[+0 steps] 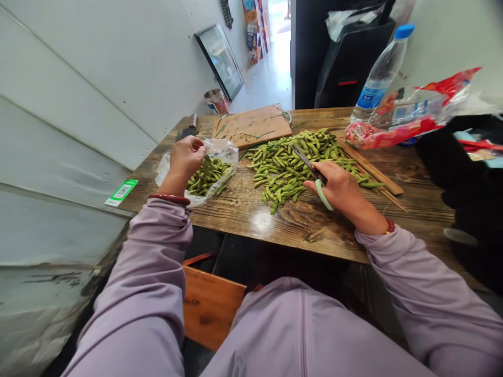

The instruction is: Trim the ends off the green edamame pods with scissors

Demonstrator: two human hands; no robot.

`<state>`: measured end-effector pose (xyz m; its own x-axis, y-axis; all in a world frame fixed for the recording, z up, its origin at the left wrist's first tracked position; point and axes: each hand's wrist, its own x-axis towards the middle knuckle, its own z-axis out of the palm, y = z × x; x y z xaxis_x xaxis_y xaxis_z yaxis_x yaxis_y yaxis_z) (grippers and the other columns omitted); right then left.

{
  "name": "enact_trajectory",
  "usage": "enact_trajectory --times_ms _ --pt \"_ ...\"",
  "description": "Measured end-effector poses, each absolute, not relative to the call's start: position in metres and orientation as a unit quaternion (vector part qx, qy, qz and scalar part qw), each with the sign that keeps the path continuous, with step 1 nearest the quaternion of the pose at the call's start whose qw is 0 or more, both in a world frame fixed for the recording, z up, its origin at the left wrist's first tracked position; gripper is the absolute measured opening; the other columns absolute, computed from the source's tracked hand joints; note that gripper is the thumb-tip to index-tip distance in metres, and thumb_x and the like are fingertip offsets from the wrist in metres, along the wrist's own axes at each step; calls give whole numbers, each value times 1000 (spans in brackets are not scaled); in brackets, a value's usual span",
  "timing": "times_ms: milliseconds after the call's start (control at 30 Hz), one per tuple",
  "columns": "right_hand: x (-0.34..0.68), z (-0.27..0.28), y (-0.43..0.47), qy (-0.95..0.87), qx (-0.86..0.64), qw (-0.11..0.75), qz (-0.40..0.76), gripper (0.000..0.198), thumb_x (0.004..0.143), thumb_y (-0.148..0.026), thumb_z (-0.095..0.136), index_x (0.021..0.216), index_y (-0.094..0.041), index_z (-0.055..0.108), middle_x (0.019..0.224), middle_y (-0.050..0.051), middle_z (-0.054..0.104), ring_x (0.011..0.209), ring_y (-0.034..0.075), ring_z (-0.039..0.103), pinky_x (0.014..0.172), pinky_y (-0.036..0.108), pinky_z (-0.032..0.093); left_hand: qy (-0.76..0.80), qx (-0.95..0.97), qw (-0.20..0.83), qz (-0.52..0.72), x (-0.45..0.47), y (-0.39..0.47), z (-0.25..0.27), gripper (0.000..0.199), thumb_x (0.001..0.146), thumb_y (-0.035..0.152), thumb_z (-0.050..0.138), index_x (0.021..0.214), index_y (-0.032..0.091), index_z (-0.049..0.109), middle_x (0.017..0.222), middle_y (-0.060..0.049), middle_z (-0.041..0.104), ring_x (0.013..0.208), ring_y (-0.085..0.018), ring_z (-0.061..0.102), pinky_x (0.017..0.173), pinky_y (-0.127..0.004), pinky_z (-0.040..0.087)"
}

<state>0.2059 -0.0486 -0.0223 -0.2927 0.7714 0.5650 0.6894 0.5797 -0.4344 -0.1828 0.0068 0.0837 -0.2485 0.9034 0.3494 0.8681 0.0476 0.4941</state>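
Note:
My right hand (340, 183) is closed around a pair of scissors (304, 157) with pale green handles. Their dark blades point up and left, over a wide pile of green soybean pods (283, 175) on the wooden table (251, 222). On the left, my left hand (187, 157) hovers over a clear plastic bag (228, 149), thumb and fingers pinched together. Something green shows just below the fingertips, but I cannot make out whether it is held. More soybean pods (210, 175) lie inside the bag, partly hidden by my left hand.
Behind the pods lies a wooden cutting board (251, 125) with green scraps, a knife handle (193, 120) to its left. Wooden chopsticks (369, 167) border the pile on the right. A water bottle (381, 73) and red-and-clear packaging (416, 118) stand back right, near black cloth (463, 173).

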Motion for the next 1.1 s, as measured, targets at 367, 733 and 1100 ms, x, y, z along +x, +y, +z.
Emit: enact_trajectory --times_ms 367,733,1100 --pt "207 -20 -47 -797 -467 379 57 40 91 -42 67 121 -17 66 109 16 70 102 34 68 84 45 56 517 813 167 209 -76 -22 54 11 80 25 65 78 16 71 70 -2 62 65 -14 52 66 -26 40" --pt "206 -19 -46 -802 -472 360 66 38 92 -41 67 122 -18 64 111 15 70 101 32 67 83 43 56 382 909 147 74 -47 -39 5 46 77 10 66 122 17 64 116 -12 57 105 -24 60 93 -38 51" --pt "210 -19 -43 -790 -483 370 72 38 90 -40 68 122 -19 65 111 14 70 104 31 67 87 45 56 441 836 207 253 -22 26 -6 10 76 13 62 80 17 71 78 -3 62 78 -17 56 79 -30 46"
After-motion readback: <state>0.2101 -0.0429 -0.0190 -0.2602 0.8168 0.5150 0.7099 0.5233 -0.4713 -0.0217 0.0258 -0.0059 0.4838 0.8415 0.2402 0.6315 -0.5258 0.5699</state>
